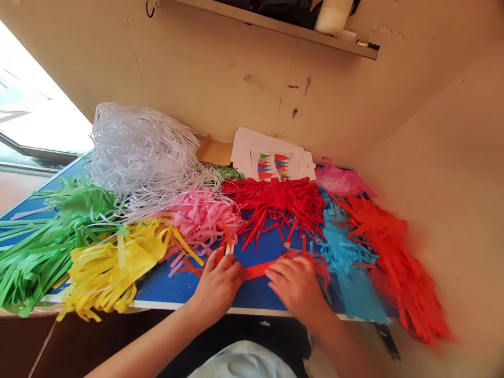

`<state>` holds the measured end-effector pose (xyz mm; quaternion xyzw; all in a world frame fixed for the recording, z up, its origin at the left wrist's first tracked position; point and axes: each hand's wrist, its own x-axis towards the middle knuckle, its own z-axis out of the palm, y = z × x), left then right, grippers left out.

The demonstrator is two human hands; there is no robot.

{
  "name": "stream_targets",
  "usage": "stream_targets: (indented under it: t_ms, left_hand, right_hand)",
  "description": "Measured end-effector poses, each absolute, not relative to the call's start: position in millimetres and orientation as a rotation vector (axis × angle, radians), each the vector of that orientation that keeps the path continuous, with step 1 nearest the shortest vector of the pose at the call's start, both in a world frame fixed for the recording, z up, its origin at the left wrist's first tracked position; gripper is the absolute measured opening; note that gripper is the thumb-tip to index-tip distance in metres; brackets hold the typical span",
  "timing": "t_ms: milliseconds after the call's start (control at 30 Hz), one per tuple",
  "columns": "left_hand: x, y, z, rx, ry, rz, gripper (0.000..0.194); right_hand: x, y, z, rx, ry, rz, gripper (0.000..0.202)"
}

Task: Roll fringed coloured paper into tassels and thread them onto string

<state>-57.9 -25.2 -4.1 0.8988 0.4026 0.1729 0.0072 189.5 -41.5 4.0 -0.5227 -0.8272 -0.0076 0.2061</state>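
A flattened band of an orange-red paper tassel point(255, 270) stretches between my hands at the table's front edge, its fringed ends spreading out beyond each hand. My left hand point(221, 283) is closed around its left part, fingers curled; a small white strip pokes up beside them. Closed too, my right hand point(295, 286) presses its bent fingers over the right part. Pink fringed paper point(207, 215) lies just behind my left hand, with yellow fringe point(118, 257) further left. Beyond my right hand are red fringe point(283, 202) and light blue fringe point(348, 252).
On the blue table point(169, 286), green fringe point(59, 236) fills the left end, and orange fringe point(401, 262) hangs over the right. A heap of white string point(142, 152), printed cards point(271, 157) and a pink plastic bag point(342, 178) sit by the wall. A shelf point(275, 29) juts out above.
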Motion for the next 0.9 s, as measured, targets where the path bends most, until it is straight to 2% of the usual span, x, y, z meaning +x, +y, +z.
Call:
stream_targets:
  t_ms: [67,200,333,433,533,700,800,900]
  left_hand:
    - [-55,-28,-3,2.810,1.256,0.520,0.013]
    - [-48,-31,-8,2.825,1.321,0.531,0.010]
    - [-44,-30,-20,2.855,1.330,0.652,0.009]
    - [-50,-32,-25,2.868,1.284,0.731,0.010]
    - [-64,-35,-24,2.837,1.200,0.761,0.015]
    - [-82,-33,-17,2.570,1.232,0.831,0.018]
    - [-80,-29,-12,2.454,1.271,0.764,0.017]
    - [-72,-27,-8,2.438,1.359,0.663,0.018]
  right_hand:
    - [183,-41,-2,-1.322,-2.400,0.006,0.018]
    - [179,-37,-8,-1.393,-2.356,0.018,0.019]
    - [164,-47,-8,-1.409,-2.347,-0.031,0.006]
    - [148,-57,-18,-1.329,-2.389,-0.102,0.009]
    - [151,-60,-30,-1.306,-2.350,-0.103,0.021]
    - [182,-54,-30,-1.431,-2.171,0.160,0.023]
    - [188,-50,-23,-1.504,-2.129,0.392,0.020]
    - [183,-48,-21,-1.558,-2.063,0.465,0.017]
